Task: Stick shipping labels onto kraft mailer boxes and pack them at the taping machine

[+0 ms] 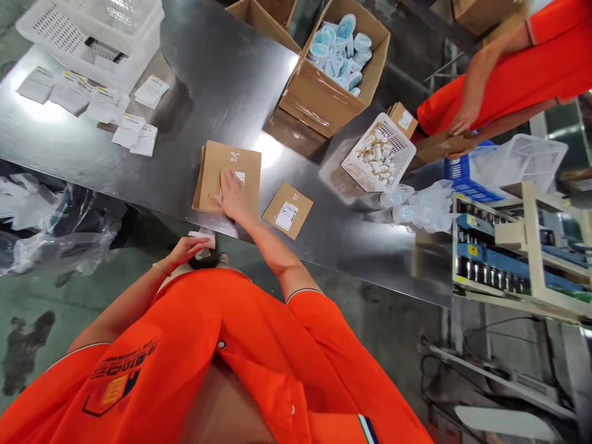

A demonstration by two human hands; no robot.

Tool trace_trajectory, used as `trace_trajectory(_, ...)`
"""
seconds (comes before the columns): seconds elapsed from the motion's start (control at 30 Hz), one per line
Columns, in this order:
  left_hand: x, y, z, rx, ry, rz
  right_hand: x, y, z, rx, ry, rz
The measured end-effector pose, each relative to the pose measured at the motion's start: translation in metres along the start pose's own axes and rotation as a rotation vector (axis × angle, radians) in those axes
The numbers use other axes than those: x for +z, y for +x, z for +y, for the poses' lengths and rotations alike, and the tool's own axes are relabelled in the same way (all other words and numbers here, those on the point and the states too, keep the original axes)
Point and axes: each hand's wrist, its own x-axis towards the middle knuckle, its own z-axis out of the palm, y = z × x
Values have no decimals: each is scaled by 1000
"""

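My right hand [235,196] lies on the top sheet of a stack of flat brown cardboard pieces [250,161] near the table's front edge. Its fingers are stretched out, and their tips rest beside a white label [240,177] that they partly cover. Just off the table edge, my left hand [184,249] is closed on a small bundle of white label slips [203,239]. To the right of the stack, a single flat cardboard piece [300,209] bears a printed white label [287,216].
Piles of white printed packets [104,105] lie at left by a white plastic basket [50,28]. Further back stand a carton of round blue-white items [319,111] and a white basket of small parts [407,148]. A co-worker's hands [465,120] hold cardboard at right, near a bottle rack [531,246].
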Motion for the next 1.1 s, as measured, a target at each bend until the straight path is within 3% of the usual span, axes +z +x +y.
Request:
trace_trajectory(0.07, -1, 10, 17, 58, 73, -47, 2, 0, 1, 6, -25, -65)
trace_trajectory(0.13, 1, 23, 35, 91, 145, -43, -4, 2, 20, 89, -14, -29)
trace_trajectory(0.3, 3, 50, 72, 26, 290, 215, -31, -13, 99, 442, 57, 285)
trace_trajectory(0.37, 4, 57, 80, -20, 308, 249, -32, -25, 117, 519, 149, 339)
trace_trajectory(0.47, 5, 62, 84, -33, 292, 263, -23, -38, 121, 571, 303, 313)
trace_trajectory(0.6, 7, 65, 87, -58, 300, 286, -6, -37, 101, 580, 441, 306)
trace_trajectory(0.7, 15, 66, 88, -2, 300, 236, -3, -38, 91, 595, 558, 335)
trace_trajectory(0.8, 24, 61, 86, 91, 234, 110, -19, -59, 105, 702, 616, 444)
trace_trajectory(0.93, 26, 46, 80, 155, 76, 45, -67, -120, 149, 862, 584, 667)
trace_trajectory(1.03, 24, 33, 80, 115, -30, 5, -88, -157, 158, 1049, 342, 637)
trace_trajectory(1.1, 26, 25, 83, 80, -113, -29, -79, -165, 138, 991, 201, 539)
